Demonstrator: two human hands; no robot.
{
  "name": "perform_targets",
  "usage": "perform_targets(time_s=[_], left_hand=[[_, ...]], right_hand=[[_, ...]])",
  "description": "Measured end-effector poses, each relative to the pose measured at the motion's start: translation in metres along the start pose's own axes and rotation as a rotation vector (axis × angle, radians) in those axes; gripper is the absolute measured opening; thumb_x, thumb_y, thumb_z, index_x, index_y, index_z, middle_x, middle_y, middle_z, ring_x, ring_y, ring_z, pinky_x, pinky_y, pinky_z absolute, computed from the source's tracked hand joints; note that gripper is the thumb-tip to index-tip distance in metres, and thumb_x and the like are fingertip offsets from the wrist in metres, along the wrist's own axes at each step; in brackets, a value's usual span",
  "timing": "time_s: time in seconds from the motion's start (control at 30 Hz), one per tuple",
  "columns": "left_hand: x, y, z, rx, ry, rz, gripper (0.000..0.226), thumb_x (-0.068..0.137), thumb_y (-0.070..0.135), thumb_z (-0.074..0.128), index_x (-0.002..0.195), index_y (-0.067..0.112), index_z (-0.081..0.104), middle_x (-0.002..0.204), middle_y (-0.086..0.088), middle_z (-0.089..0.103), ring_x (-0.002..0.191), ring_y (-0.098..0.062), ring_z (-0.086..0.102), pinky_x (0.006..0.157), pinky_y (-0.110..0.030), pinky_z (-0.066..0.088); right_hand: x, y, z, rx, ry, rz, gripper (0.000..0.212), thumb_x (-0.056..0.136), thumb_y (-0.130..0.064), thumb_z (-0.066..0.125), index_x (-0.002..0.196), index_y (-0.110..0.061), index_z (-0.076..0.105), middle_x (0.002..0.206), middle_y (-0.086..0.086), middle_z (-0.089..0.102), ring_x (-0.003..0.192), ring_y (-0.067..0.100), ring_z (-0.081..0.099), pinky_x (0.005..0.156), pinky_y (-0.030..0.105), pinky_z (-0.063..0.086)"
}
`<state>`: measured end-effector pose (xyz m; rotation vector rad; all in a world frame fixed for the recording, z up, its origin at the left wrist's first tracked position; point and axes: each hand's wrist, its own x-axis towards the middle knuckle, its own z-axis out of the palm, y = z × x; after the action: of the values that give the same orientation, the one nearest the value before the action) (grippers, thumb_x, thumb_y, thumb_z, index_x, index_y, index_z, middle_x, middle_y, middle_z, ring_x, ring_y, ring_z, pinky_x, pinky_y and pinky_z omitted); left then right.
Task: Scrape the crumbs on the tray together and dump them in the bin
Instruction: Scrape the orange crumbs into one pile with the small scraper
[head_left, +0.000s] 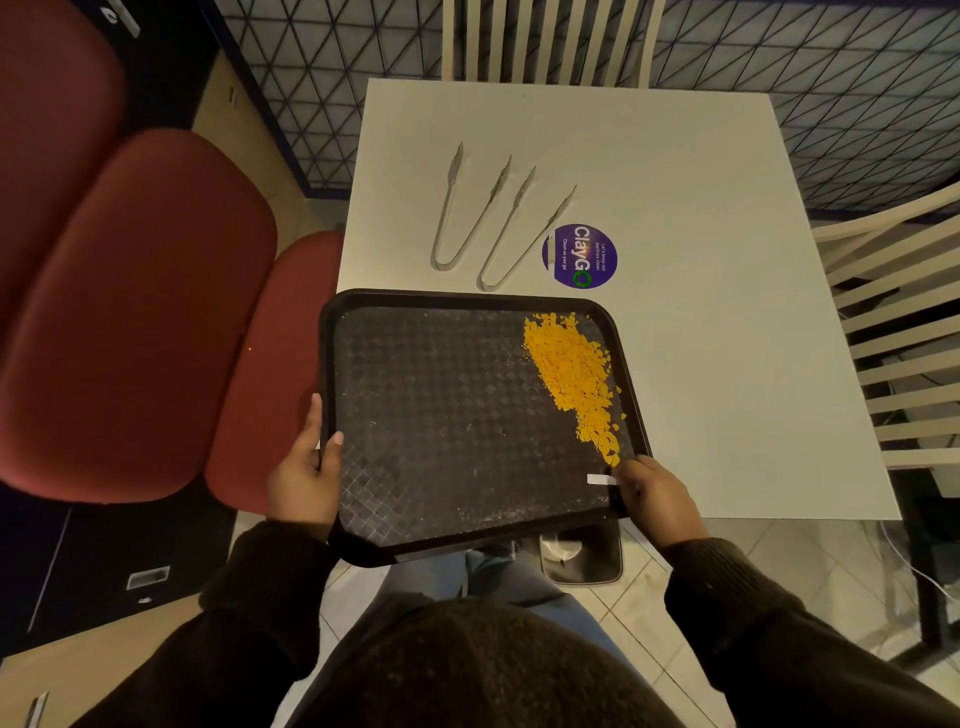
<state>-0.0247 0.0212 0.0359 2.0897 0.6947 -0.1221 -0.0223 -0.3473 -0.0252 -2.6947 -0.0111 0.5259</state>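
Note:
A black textured tray (447, 415) is held up over the near edge of the white table, its near part sticking out past the table above my lap. Orange crumbs (571, 369) lie in a long heap along the tray's right side, from the far right corner down toward my right hand. My left hand (306, 473) grips the tray's left rim, thumb on top. My right hand (657, 493) grips the near right rim, close to a small white label on the tray. No bin shows clearly.
Two metal tongs (467, 213) (519, 239) lie open on the white table (701, 312) beyond the tray, beside a round purple sticker (579, 256). Red padded chairs (140, 312) stand at the left, a slatted white chair (893, 332) at the right. A dark object (582, 553) sits on the tiled floor.

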Motion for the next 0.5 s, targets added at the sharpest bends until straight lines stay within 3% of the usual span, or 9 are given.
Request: perform_targets(time_s=[0.17,0.23,0.37,0.43,0.5], left_hand=[[-0.001,0.005,0.0,-0.012,0.013,-0.006,0.051,0.094,0.025,0.046,0.141,0.035,0.029,0.071,0.022,0.043,0.066,0.006,0.044,0.07,-0.017,0.037],[-0.001,0.003,0.001,0.003,0.017,-0.004,0.051,0.094,0.026,0.046,0.141,0.035,0.028,0.07,0.021,0.044,0.065,0.006,0.044,0.07,-0.016,0.037],[0.002,-0.004,0.002,0.045,0.041,0.012,0.051,0.093,0.028,0.046,0.14,0.038,0.028,0.066,0.019,0.039,0.061,0.006,0.037,0.057,-0.009,0.036],[0.002,-0.004,0.003,0.02,0.032,-0.005,0.051,0.093,0.027,0.047,0.14,0.037,0.029,0.067,0.02,0.039,0.062,0.006,0.038,0.058,-0.011,0.035],[0.0,0.0,0.002,-0.017,0.018,-0.019,0.051,0.094,0.025,0.046,0.14,0.035,0.03,0.077,0.022,0.048,0.07,0.007,0.045,0.071,-0.012,0.037]], right_hand=[[-0.002,0.009,-0.004,-0.006,-0.105,-0.015,0.016,0.085,-0.008,0.061,0.099,-0.013,0.066,0.104,0.007,0.06,0.091,0.022,0.056,0.08,0.026,0.045],[-0.003,0.011,-0.006,-0.022,-0.111,-0.028,0.015,0.084,-0.008,0.063,0.097,-0.013,0.068,0.103,0.008,0.062,0.092,0.024,0.058,0.078,0.021,0.044],[0.005,0.009,-0.01,-0.056,-0.099,-0.079,0.013,0.083,-0.007,0.064,0.094,-0.009,0.071,0.096,0.009,0.063,0.087,0.025,0.059,0.071,0.017,0.04],[0.012,0.011,-0.011,-0.059,-0.07,-0.078,0.012,0.084,-0.006,0.063,0.092,-0.009,0.072,0.091,0.01,0.063,0.082,0.024,0.058,0.066,0.016,0.038],[0.021,0.012,-0.012,-0.063,-0.036,-0.083,0.012,0.083,-0.004,0.063,0.09,-0.007,0.072,0.089,0.01,0.062,0.077,0.021,0.055,0.066,0.02,0.038]])
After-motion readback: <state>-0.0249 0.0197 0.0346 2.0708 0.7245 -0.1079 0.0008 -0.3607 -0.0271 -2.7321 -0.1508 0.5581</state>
